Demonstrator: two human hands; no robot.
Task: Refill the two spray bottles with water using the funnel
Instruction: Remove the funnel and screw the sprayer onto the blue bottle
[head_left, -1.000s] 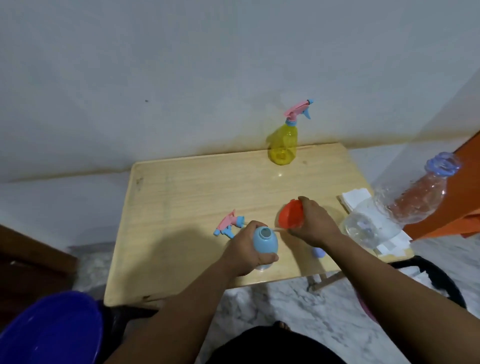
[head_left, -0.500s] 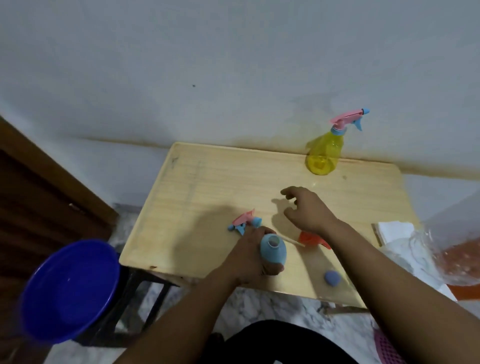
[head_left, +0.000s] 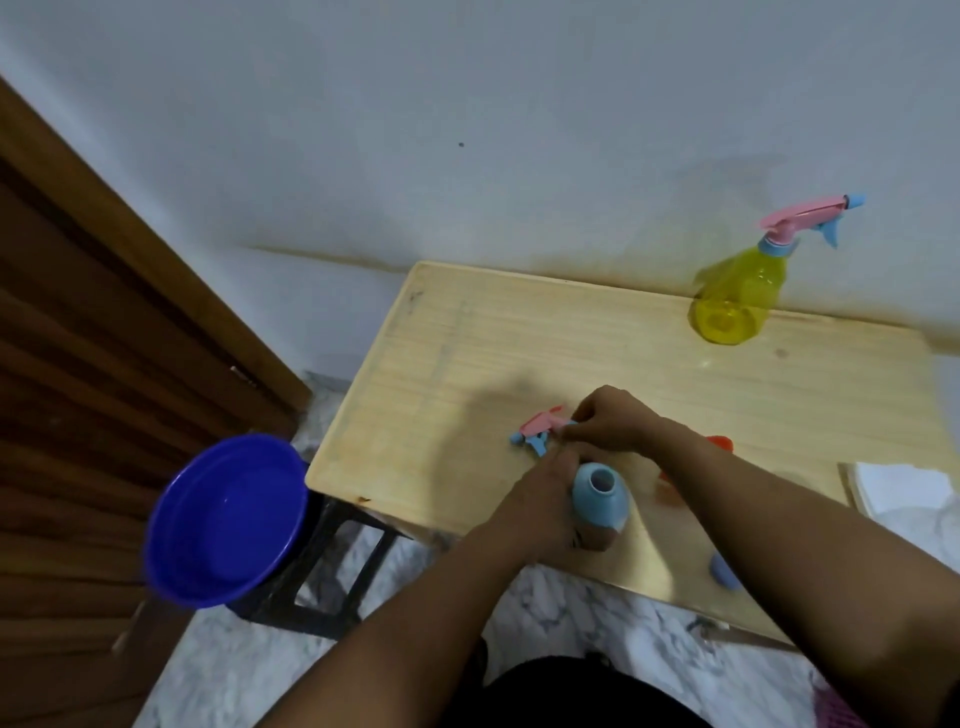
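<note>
Your left hand (head_left: 540, 499) wraps the blue spray bottle (head_left: 600, 501), its grip closed around the body; the bottle stands upright near the front edge of the bench (head_left: 467, 364), neck open and uncapped. Just behind the bottle, your right hand (head_left: 610, 421) pinches the pink-and-blue trigger head (head_left: 540, 431), which lies on the bench. To the right of the bottle, the orange funnel (head_left: 719, 444) shows partly behind your right forearm. The yellow spray bottle (head_left: 737, 299) stands far behind it, at the wall, trigger head fitted. A blue basin (head_left: 228, 519) sits on a stool left of the bench.
</note>
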